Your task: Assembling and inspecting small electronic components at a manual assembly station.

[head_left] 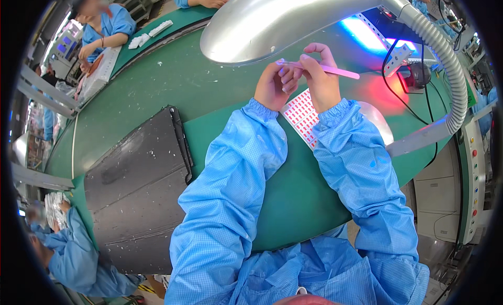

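Observation:
My right hand (323,82) grips pink tweezers (343,71) between thumb and fingers, and their tip points left toward my other hand. Close beside it, my left hand (273,89) is closed, its fingertips curled at the tweezers' tip. Whatever it holds is too small or hidden to make out. Beneath both hands lies a white sheet of small red stickers (299,112) on the green mat (288,216), partly covered by my right wrist and sleeve.
A silver lamp head (262,35) hangs just beyond my hands, with its flexible neck (445,58) at right. A black folded board (139,184) lies left. Blue and red lights glow near a dark device (417,75). Co-workers in blue sit at far left and beyond.

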Demonstrator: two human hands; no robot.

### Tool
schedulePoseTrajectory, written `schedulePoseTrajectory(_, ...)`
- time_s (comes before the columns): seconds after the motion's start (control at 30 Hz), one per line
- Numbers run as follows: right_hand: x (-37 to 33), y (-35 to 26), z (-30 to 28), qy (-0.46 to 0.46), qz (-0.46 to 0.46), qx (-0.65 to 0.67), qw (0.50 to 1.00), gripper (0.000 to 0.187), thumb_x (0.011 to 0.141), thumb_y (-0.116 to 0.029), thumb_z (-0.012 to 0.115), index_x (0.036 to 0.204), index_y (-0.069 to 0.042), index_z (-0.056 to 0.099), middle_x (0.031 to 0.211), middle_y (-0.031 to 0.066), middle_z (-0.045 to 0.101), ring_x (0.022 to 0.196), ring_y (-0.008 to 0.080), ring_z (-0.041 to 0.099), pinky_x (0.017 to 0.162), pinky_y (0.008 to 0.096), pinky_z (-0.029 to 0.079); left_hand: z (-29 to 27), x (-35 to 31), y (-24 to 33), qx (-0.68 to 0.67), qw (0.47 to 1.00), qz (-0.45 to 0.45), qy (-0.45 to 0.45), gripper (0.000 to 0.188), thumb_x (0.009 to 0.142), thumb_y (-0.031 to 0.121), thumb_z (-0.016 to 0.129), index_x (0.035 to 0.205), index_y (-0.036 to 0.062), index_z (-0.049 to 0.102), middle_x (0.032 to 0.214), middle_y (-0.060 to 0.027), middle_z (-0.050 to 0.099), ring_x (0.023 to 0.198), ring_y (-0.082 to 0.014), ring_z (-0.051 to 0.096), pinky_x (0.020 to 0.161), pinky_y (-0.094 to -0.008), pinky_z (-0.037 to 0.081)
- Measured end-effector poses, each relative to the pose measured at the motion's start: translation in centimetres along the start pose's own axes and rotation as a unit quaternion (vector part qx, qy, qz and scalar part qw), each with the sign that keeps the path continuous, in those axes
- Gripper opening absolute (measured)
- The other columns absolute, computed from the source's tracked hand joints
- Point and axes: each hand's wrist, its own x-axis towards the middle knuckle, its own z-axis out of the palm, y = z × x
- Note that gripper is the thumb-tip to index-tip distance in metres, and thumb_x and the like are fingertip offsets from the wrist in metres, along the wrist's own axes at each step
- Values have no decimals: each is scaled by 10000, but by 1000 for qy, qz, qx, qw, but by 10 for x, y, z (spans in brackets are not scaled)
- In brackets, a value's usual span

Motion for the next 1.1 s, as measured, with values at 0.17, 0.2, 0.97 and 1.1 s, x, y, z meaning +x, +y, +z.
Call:
schedulePoseTrajectory(0.17,-1,-4,3,96,-125,-168,973,260,801,-55,541,1010,-23,390,705,74,522,664,125,520,639,269,432,7,6,-7,82,989,90,86,326,877,293,475,634,85,408,559,-10,385,456,-97,360,418,-229,280)
schedulePoseTrajectory(0.2,-2,-5,3,96,-125,-169,973,260,801,-55,541,1010,-23,390,705,74,522,664,125,520,639,269,432,9,7,-9,119,980,122,99,319,883,281,479,643,78,425,559,-9,391,452,-96,369,404,-225,273)
schedulePoseTrajectory(0.97,-13,-11,15,41,-122,-370,920,276,786,-41,565,1007,-22,402,782,141,567,726,160,586,626,279,482,8,8,-9,158,964,153,149,316,874,253,515,628,63,461,548,0,409,454,-78,368,394,-219,267)
schedulePoseTrajectory(1.1,-12,-10,14,56,-145,-366,918,267,787,-43,562,1005,-21,410,785,140,562,730,156,581,624,276,480,6,6,-8,142,969,146,140,299,877,244,509,640,68,462,551,0,405,457,-81,372,397,-216,274)
